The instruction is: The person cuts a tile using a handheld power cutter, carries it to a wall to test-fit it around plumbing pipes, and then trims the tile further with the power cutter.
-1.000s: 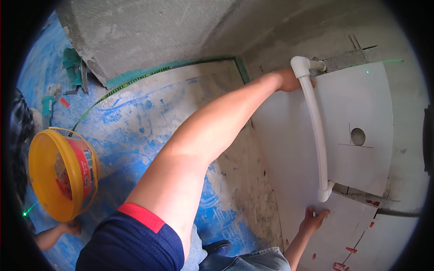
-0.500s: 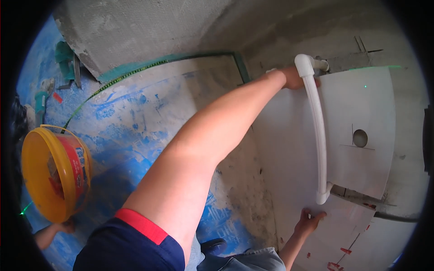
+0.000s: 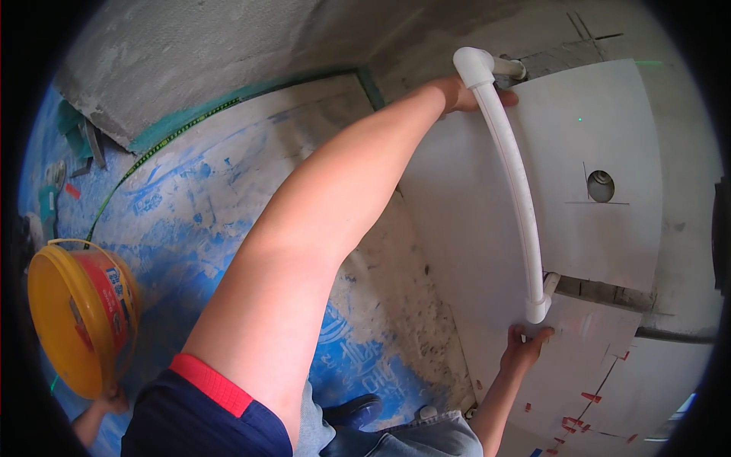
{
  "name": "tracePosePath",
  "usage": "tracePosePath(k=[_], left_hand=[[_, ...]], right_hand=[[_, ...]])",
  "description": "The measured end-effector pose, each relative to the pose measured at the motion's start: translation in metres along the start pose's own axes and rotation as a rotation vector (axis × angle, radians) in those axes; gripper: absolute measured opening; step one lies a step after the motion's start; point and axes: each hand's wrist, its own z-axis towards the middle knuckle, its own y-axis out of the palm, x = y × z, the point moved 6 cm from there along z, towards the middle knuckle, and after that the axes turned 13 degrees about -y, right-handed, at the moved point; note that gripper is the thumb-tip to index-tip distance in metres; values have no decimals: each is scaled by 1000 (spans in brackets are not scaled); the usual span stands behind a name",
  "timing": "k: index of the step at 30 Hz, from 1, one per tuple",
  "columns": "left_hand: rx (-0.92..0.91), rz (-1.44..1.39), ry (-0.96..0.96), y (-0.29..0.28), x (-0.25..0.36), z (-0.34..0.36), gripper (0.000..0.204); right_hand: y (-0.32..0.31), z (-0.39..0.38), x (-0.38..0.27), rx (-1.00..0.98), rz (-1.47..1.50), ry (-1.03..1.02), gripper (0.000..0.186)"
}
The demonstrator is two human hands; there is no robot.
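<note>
A white wall tile [image 3: 609, 137] with a round hole stands against the wall, a metal fitting showing inside the hole. In front of it runs a white plastic pipe [image 3: 514, 167] with an elbow at each end. My left hand [image 3: 458, 95] is at the tile's upper edge behind the top elbow, fingertips on the tile face; the pipe hides part of this hand, which appears to grip the edge. Just below the bottom elbow, my right hand [image 3: 525, 346] lies against the white tile surface, thumb and fingers apart.
A yellow bucket [image 3: 65, 327] stands at the left, another person's hand [image 3: 114, 400] by its base. A teal-handled power tool [image 3: 49, 198] lies beyond it. Blue sheeting covers the floor. Red tile clips [image 3: 590, 397] sit along the lower tile joints.
The view has shifted, so most things sit higher and further left. The fitting inside the tile's hole has come into sight. Both hands stay near the same pipe ends.
</note>
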Motion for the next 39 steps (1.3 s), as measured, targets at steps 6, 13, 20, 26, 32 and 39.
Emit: tracePosePath(k=[6,13,20,26,32,39], left_hand=[[-13,-122,-40,15,-16,31,68],[-7,37,47,-1,-14,15,77],[88,55,91,21,-16,46,70],[147,320,40,1,-34,57,84],[296,532,137,-10,-41,51,58],[-371,1020,-509,15,52,-94,21]], right_hand=[[-8,13,3,37,22,-1,76],[14,-1,4,25,43,-21,79],[12,3,-8,83,58,24,71],[12,8,1,96,63,34,62],[1,12,7,-31,28,-15,54],[-8,10,5,-24,14,-58,48]])
